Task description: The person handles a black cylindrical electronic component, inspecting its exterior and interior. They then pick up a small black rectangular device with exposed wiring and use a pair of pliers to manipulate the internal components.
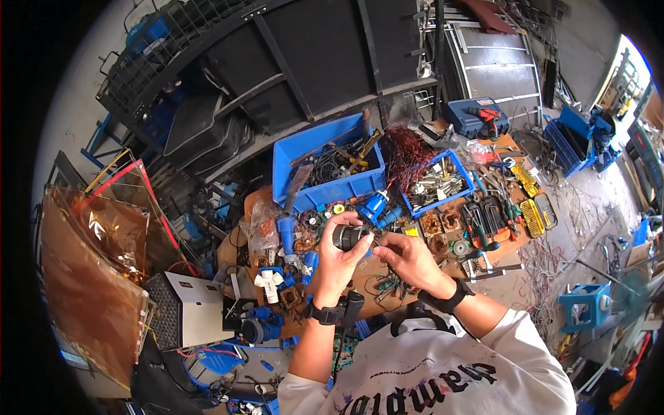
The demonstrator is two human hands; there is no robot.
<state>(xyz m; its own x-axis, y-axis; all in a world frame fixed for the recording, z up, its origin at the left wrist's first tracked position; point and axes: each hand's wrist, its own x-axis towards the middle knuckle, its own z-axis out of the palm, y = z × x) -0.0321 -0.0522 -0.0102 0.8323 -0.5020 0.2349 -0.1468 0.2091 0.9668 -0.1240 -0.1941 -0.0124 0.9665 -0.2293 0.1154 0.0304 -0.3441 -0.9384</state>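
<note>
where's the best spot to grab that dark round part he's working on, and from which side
Probably around its cylindrical body, from the person's left, as the left hand already does. The dark round part lies on its side with its open end facing right, where the right hand fingers work. Gripping the barrel keeps that end free.

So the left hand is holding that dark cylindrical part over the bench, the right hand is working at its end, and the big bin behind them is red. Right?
Not quite: the big bin is blue, not red, as the head view shows. The rest holds: the left hand holds the dark cylindrical part over the bench, and the right hand is at its end.
</note>
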